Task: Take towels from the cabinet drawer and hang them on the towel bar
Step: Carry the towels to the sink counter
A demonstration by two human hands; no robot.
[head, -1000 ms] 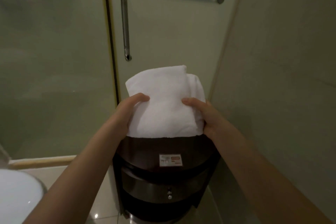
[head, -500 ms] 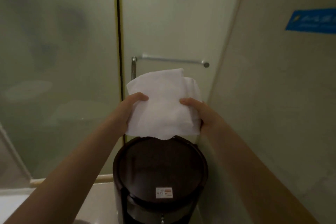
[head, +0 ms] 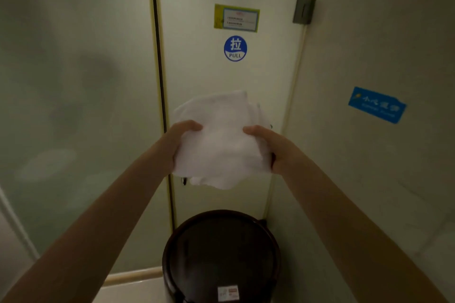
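Note:
A folded white towel (head: 220,140) is held up in front of the frosted glass door (head: 229,76). My left hand (head: 181,141) grips its left edge and my right hand (head: 269,147) grips its right edge. The towel hides the towel bar on the door; only a small bit of metal (head: 184,181) shows under the towel's lower left corner. Below stands the round dark cabinet (head: 221,253), seen from above, with a small sticker near its front rim; its drawers are out of sight.
A blue round PULL sticker (head: 235,48) and a yellow-edged label (head: 236,18) are on the door, with a metal hinge (head: 303,10) at its right edge. The right wall carries a blue sign (head: 376,104). Frosted glass fills the left.
Both hands have lifted the towel off the cabinet top and up to the height of the bar. The view has tilted upward, and the bar is now hidden behind the towel.

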